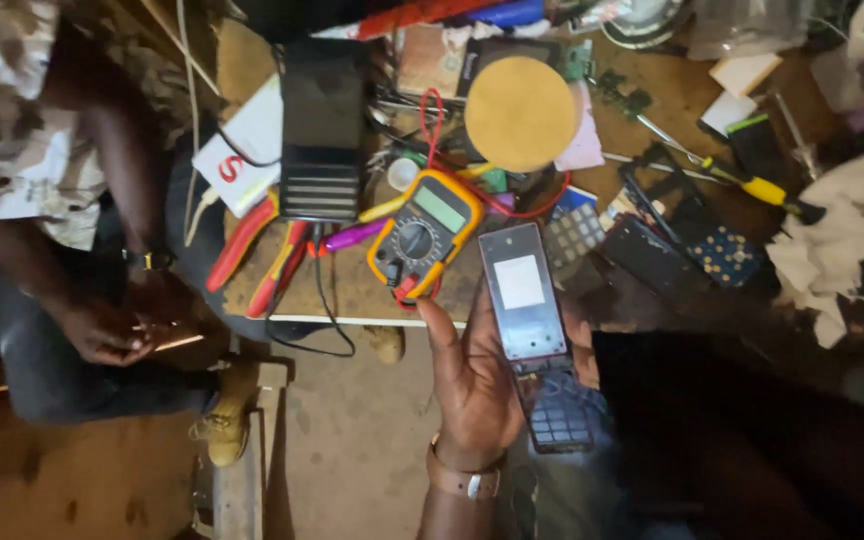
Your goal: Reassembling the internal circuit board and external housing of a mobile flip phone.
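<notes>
The left hand [472,385] holds an open flip phone [532,335] upright against its palm, fingers wrapped behind it, just off the near edge of the tabletop [352,290]. The right hand is hidden behind the phone; I cannot tell its state. Bare floor [352,440] lies open below the edge. One yellow multimeter [424,232] sits near that edge, one round cork disc [520,112] beyond it, and one pair of red-handled pliers [257,255] overhangs the left corner. A white box with a red mark [237,160] lies at the left. Another person's hand [102,330] rests apart on their lap.
</notes>
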